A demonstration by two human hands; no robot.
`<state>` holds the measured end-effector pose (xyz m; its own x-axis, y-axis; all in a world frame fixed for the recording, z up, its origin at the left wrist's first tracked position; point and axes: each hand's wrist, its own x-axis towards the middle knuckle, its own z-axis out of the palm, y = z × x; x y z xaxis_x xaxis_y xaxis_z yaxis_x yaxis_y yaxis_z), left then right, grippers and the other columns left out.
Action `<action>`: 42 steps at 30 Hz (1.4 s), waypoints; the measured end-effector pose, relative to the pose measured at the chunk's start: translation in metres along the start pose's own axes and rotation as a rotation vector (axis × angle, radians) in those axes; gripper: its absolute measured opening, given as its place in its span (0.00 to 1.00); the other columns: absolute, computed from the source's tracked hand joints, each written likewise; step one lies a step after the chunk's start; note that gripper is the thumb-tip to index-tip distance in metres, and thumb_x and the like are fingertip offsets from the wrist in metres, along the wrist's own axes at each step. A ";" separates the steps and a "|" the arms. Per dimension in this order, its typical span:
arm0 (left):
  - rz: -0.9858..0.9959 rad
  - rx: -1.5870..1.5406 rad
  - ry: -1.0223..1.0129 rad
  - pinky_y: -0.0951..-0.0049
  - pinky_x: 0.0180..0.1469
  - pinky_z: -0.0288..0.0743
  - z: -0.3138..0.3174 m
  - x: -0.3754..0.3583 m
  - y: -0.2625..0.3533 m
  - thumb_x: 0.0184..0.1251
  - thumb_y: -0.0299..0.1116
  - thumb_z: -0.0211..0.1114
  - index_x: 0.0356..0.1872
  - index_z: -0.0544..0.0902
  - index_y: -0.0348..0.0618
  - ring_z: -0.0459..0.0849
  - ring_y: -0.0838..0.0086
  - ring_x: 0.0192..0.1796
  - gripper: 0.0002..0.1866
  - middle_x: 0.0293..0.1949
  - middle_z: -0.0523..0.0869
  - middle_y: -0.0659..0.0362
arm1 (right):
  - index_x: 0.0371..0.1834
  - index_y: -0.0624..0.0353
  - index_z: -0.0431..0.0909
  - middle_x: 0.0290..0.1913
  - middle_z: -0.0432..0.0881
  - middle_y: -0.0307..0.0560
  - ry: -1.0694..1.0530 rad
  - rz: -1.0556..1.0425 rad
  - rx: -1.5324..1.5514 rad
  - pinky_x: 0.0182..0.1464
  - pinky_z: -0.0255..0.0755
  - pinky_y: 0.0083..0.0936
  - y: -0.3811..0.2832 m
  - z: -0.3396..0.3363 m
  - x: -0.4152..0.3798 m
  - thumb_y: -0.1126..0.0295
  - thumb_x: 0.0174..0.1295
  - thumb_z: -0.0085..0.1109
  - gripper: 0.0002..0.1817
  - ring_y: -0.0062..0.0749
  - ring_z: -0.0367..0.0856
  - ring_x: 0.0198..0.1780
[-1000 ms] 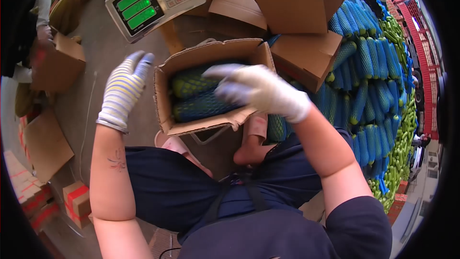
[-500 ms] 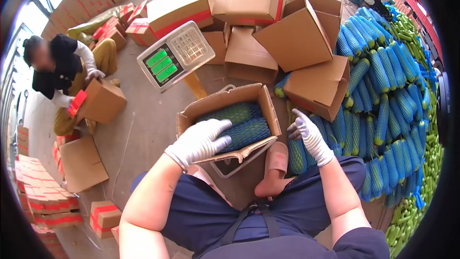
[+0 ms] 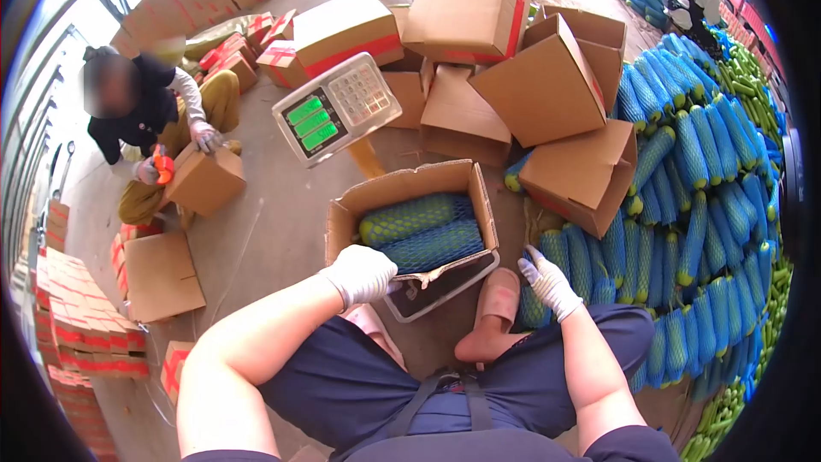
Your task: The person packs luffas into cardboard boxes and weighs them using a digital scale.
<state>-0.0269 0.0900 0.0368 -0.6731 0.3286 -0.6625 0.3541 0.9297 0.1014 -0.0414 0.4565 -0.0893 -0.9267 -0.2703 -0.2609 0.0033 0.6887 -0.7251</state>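
An open cardboard box stands on the scale platform in front of me. Inside lie long green gourds in blue mesh sleeves. At the box's near left corner, my left hand, in a white glove, has its fingers curled over the edge. My right hand, gloved too, is right of the box beside the pile of netted gourds. Its fingers are stretched out and hold nothing visible. Behind the box, the scale's display glows green.
Several open boxes stand behind the scale. Netted gourds in rows cover the right side. A person at left holds an orange tool to a box. Another person is at far right. Stacked cartons line the left.
My left hand has moved from over the gourds inside to the box's near left edge. The right hand has dropped lower, towards the netted gourds. More of the scale platform shows in front.
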 end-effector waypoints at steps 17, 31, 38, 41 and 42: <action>-0.809 -0.396 0.090 0.56 0.48 0.78 0.131 -0.210 -0.114 0.68 0.55 0.56 0.35 0.88 0.42 0.86 0.51 0.42 0.25 0.36 0.88 0.46 | 0.73 0.64 0.62 0.45 0.83 0.63 -0.217 0.006 -0.100 0.53 0.74 0.37 0.000 0.006 0.015 0.53 0.71 0.55 0.34 0.53 0.83 0.48; -1.103 -0.356 1.010 0.56 0.65 0.68 0.271 -0.165 -0.078 0.63 0.39 0.66 0.63 0.75 0.38 0.76 0.50 0.63 0.28 0.59 0.80 0.45 | 0.73 0.65 0.62 0.36 0.80 0.45 -0.329 0.090 -0.031 0.41 0.73 0.24 0.052 0.019 0.011 0.59 0.72 0.55 0.31 0.25 0.75 0.34; -0.682 -0.969 0.258 0.56 0.50 0.79 0.288 -0.169 0.016 0.68 0.45 0.59 0.57 0.81 0.53 0.85 0.51 0.47 0.19 0.42 0.87 0.45 | 0.73 0.66 0.63 0.37 0.80 0.45 -0.405 0.238 -0.037 0.40 0.73 0.23 0.032 0.018 0.006 0.61 0.71 0.55 0.31 0.25 0.76 0.34; -0.798 -1.545 0.622 0.62 0.55 0.77 0.427 -0.123 0.007 0.71 0.43 0.59 0.67 0.71 0.47 0.85 0.58 0.53 0.26 0.51 0.85 0.44 | 0.73 0.66 0.63 0.39 0.81 0.46 -0.407 0.269 -0.064 0.42 0.74 0.24 0.023 0.018 0.001 0.62 0.71 0.56 0.30 0.26 0.77 0.35; -0.807 -1.724 0.740 0.64 0.57 0.76 0.476 -0.104 -0.005 0.72 0.42 0.59 0.71 0.67 0.45 0.85 0.60 0.55 0.29 0.54 0.84 0.44 | 0.73 0.66 0.63 0.40 0.81 0.47 -0.396 0.234 -0.045 0.43 0.74 0.25 0.019 0.016 -0.004 0.62 0.71 0.56 0.31 0.27 0.77 0.35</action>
<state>0.3507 -0.0277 -0.2481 -0.5688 -0.5764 -0.5867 -0.6541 -0.1154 0.7476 -0.0315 0.4598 -0.1120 -0.6882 -0.3342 -0.6440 0.1707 0.7881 -0.5915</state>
